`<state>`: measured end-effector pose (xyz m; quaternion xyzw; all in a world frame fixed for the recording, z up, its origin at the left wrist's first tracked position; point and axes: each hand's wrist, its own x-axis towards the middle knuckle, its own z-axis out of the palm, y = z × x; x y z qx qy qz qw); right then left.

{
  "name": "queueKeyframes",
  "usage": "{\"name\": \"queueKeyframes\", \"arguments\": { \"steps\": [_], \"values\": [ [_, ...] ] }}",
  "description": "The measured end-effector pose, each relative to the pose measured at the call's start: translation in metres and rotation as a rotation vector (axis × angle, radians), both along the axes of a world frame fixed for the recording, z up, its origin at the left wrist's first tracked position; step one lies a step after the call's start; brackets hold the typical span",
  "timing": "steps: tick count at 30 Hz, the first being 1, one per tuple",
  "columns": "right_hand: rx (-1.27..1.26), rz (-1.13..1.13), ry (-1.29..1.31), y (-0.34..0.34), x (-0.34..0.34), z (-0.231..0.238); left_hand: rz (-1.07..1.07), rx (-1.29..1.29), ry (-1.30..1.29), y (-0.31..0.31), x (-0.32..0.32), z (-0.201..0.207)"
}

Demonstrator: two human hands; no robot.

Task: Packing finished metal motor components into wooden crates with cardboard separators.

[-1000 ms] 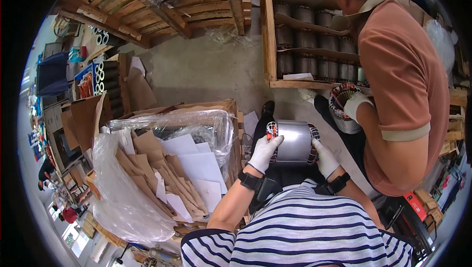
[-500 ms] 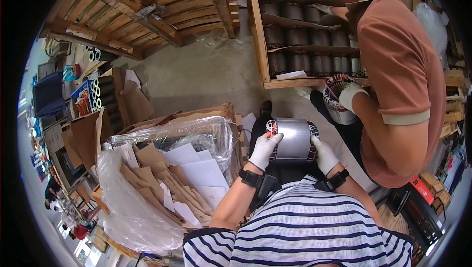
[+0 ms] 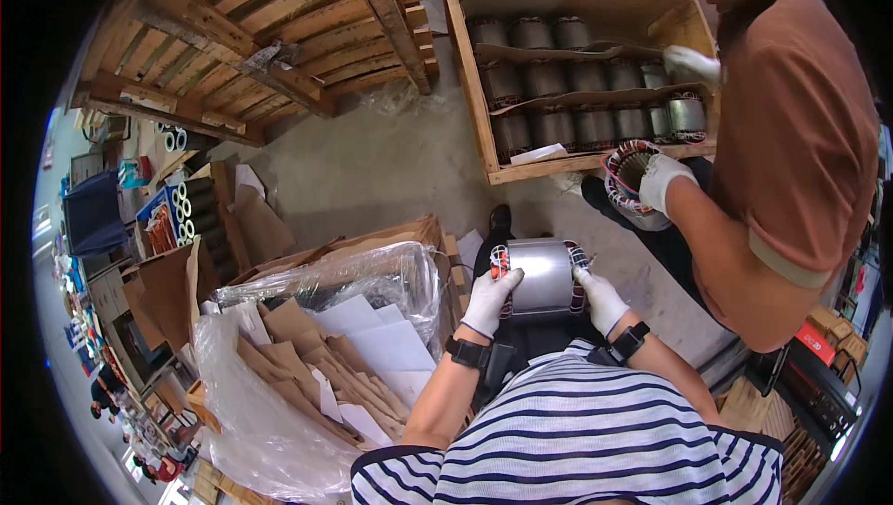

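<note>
I hold a motor stator point(image 3: 541, 277), a smooth silver cylinder with laced windings at both ends, sideways in front of my body. My left hand point(image 3: 490, 302), in a white glove, is closed on its left end with the thumb over the metal edge. On the opposite end, my gloved right hand point(image 3: 603, 302) grips by the windings. To the right, a co-worker in a brown shirt point(image 3: 800, 124) holds another stator point(image 3: 637, 191) in one gloved hand point(image 3: 662, 181). The co-worker's other glove point(image 3: 690, 64) is over the crate's right side.
A wooden crate point(image 3: 549, 170) ahead holds rows of stators separated by cardboard sheets. At left, a plastic-wrapped box contains cardboard pieces point(image 3: 307, 361) and white sheets point(image 3: 372, 333). Wooden pallets point(image 3: 251, 31) stand at the far left, with concrete floor point(image 3: 363, 161) between.
The co-worker's far hand has drawn back from the crate's rear row toward its right side, and the body has shifted right. My grip on the stator stays the same; the view has shifted slightly.
</note>
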<state>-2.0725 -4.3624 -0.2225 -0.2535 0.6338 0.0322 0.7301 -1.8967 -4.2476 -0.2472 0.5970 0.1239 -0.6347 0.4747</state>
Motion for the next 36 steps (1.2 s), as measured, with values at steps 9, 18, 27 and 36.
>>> {"name": "queueKeyframes", "arguments": {
  "steps": [9,18,27,36],
  "values": [
    [0.012,-0.009,0.042,0.000,-0.001,-0.003,-0.014,-0.028,0.028,-0.001,0.004,-0.002],
    [0.020,0.032,0.050,-0.001,-0.004,-0.010,-0.096,-0.041,0.025,-0.007,0.009,-0.006],
    [0.030,-0.030,0.069,-0.008,0.002,-0.002,-0.136,-0.045,-0.011,-0.023,0.014,-0.007],
    [0.016,-0.075,0.073,-0.014,0.011,0.002,-0.188,-0.023,-0.045,-0.035,0.020,-0.007]
  ]
}}
